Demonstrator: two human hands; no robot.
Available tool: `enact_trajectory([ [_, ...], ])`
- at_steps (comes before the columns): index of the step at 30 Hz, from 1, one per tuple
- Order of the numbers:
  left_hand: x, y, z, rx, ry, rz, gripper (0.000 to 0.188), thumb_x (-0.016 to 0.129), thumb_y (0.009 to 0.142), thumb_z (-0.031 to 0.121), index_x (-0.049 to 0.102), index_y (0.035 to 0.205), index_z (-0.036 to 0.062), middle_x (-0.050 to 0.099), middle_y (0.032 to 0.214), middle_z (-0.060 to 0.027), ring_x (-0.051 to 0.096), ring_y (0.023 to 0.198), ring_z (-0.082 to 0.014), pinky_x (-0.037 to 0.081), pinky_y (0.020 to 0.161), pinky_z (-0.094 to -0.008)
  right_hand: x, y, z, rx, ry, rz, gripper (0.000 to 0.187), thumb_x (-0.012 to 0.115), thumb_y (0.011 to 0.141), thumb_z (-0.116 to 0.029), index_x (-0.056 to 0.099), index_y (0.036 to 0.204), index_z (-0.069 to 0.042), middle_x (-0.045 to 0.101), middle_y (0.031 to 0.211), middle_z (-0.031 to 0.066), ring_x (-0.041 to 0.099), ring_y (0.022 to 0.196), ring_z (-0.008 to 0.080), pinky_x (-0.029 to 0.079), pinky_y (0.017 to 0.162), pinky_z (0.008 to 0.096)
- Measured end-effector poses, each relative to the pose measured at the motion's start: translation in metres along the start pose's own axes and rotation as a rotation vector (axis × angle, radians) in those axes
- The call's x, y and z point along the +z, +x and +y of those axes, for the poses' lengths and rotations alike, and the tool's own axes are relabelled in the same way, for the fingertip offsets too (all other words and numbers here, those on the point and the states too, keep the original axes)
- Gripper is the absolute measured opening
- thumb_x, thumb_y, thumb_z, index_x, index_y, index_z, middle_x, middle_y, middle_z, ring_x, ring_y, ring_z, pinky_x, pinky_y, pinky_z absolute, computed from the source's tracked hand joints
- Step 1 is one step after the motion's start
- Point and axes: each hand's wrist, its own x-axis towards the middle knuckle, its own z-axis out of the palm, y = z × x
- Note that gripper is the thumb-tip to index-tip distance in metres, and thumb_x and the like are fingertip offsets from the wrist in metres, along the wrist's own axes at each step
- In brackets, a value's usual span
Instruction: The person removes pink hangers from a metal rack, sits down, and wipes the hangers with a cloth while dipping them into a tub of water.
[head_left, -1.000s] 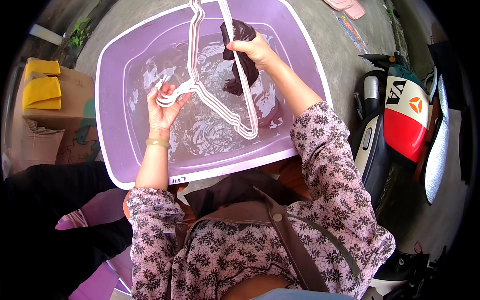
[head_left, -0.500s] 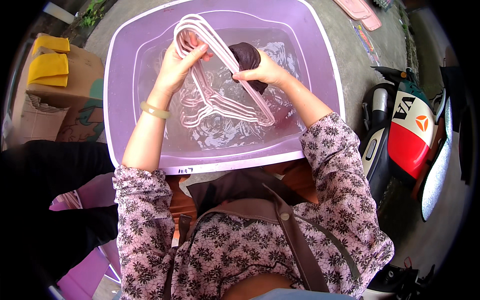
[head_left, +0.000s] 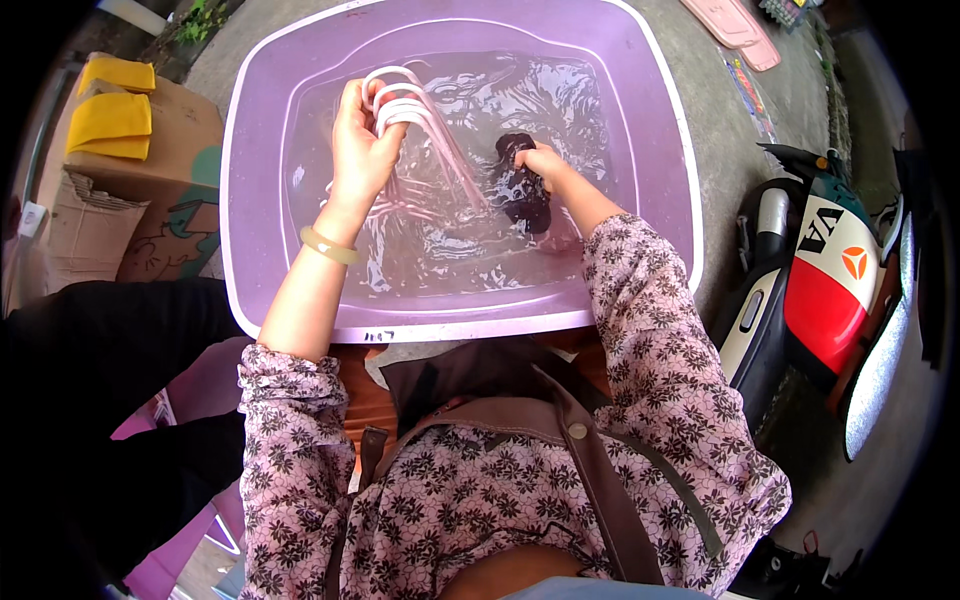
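Hangers (head_left: pixel 443 143) pale pnk, cloth (head_left: pixel 522 195) dk brn, tub (head_left: pixel 655 150) purple.

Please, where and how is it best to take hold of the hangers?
Probably by the raised, rounded ends of the hangers, from the left, where the left hand holds them: these ends bunch together above the water, while the hangers slope down rightward into it.

In the tub (head_left: pixel 262 200), hangers (head_left: pixel 438 140), seemingly part-submerged, sit left of cloth (head_left: pixel 522 195).
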Motion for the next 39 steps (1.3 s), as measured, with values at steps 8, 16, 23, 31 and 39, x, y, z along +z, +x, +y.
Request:
enact_trajectory([
  [8,0.012,-0.001,-0.019,0.018,0.262,0.186,0.034,0.063,0.075,0.001,0.037,0.097,0.0040,0.047,0.080,-0.0034,0.047,0.069,-0.0093,0.043,0.064,-0.0217,0.043,-0.186,-0.133,-0.964,0.207,-0.251,0.030,0.062,0.075,-0.009,0.055,0.102,0.001,0.059,0.089,0.0037,0.056,0.074,0.0128,0.046,0.068,0.0253],
  [16,0.007,-0.019,0.002,-0.032,0.008,0.121,0.041,0.061,0.074,-0.004,0.032,0.101,0.0039,0.041,0.086,-0.0032,0.044,0.075,-0.0078,0.041,0.068,-0.0203,0.062,-0.162,-0.094,-0.857,0.193,-0.169,0.027,0.063,0.069,-0.011,0.062,0.094,0.000,0.053,0.094,0.0114,0.056,0.085,0.0212,0.045,0.079,0.0320],
  [23,-0.004,-0.035,0.000,-0.096,-0.083,0.025,0.037,0.054,0.074,-0.009,0.031,0.098,0.0067,0.044,0.088,-0.0038,0.046,0.077,-0.0080,0.042,0.067,-0.0210,0.073,-0.174,-0.108,-0.685,0.164,-0.295,0.024,0.058,0.074,-0.013,0.060,0.091,0.004,0.059,0.084,0.0090,0.056,0.080,0.0193,0.043,0.078,0.0292],
  [31,-0.029,-0.045,0.002,-0.133,0.153,-0.105,0.037,0.056,0.075,-0.007,0.036,0.104,0.0048,0.045,0.083,-0.0020,0.047,0.072,-0.0064,0.042,0.065,-0.0203,0.019,-0.024,-0.006,-0.341,-1.153,0.313,0.042,0.055,0.075,-0.028,0.056,0.115,-0.013,0.048,0.121,0.0131,0.044,0.113,0.0360,0.042,0.089,0.0407],
  [39,-0.035,-0.064,-0.018,-0.107,0.337,-0.016,0.038,0.043,0.078,-0.010,0.037,0.113,0.0035,0.049,0.089,-0.0052,0.050,0.082,-0.0122,0.043,0.077,-0.0255,0.043,-0.061,-0.042,-0.146,-0.005,-0.225,0.025,0.056,0.075,-0.014,0.059,0.095,-0.001,0.061,0.088,0.0067,0.055,0.078,0.0144,0.046,0.072,0.0301],
])
